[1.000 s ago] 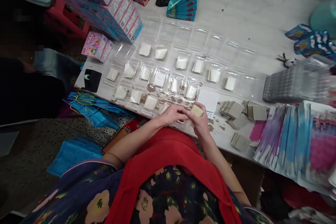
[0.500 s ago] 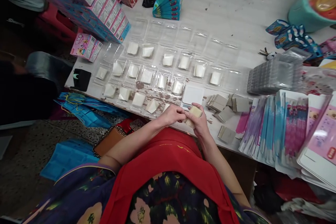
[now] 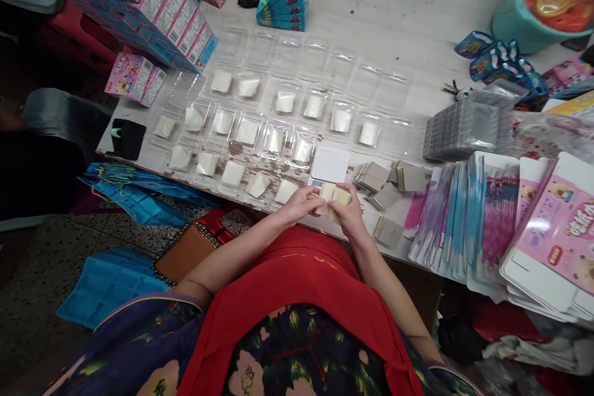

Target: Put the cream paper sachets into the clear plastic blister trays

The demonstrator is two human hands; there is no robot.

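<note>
Close to my body at the table's front edge, my right hand (image 3: 351, 213) is closed round a small stack of cream-coloured square sheets (image 3: 342, 197). My left hand (image 3: 301, 203) pinches a paler cream piece (image 3: 327, 191) at the left side of that stack. Just beyond my hands lies a white flat scale (image 3: 330, 164), its display partly covered by my fingers. Left of it, clear plastic trays (image 3: 277, 141) stand in rows, several with a pale square packet inside. More pale squares (image 3: 232, 174) lie along the front edge.
Grey square stacks (image 3: 372, 177) lie right of the scale. Further right are nested clear trays (image 3: 468, 130) and a row of printed cards (image 3: 487, 216). Boxes (image 3: 171, 18) are piled at back left; a teal bucket (image 3: 515, 15) stands at back right. Another person's leg (image 3: 65, 114) shows at left.
My left fingers now hold a pale piece spread out beside the stack in my right hand; before, they were at its edge. The whole view has shifted slightly.
</note>
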